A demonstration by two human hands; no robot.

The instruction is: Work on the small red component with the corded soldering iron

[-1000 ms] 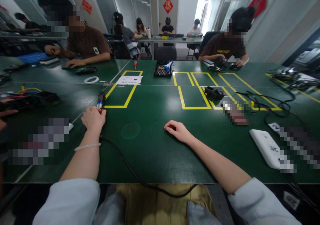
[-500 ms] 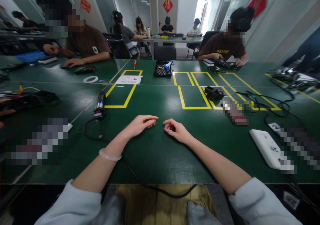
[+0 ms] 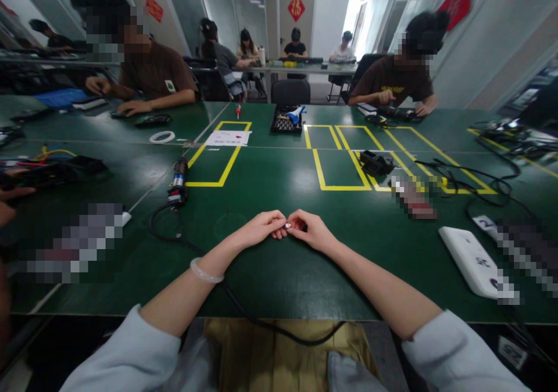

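Near the middle of the green table [image 3: 261, 281], my left hand [image 3: 264, 227] and my right hand [image 3: 310, 229] meet at the fingertips. Both are closed in a pinch. A tiny white and dark piece [image 3: 288, 225] shows between them, held at the fingertips; its shape is too small to make out. A pale bracelet [image 3: 206, 271] circles my left wrist. To the left of my hands lies a black and silver cylindrical tool [image 3: 178, 180] with a black cable running toward the table's front edge.
A black tray [image 3: 286, 126] with a blue item stands at the back. Right of my hands are a black part [image 3: 376, 163], a white power bank [image 3: 471, 261] and tangled cables. Yellow tape outlines mark the table. Co-workers sit across and at the left edge.
My hands have come together; the left moved right and slightly toward me. A small white piece now shows between the fingertips. The whole view has shifted slightly.
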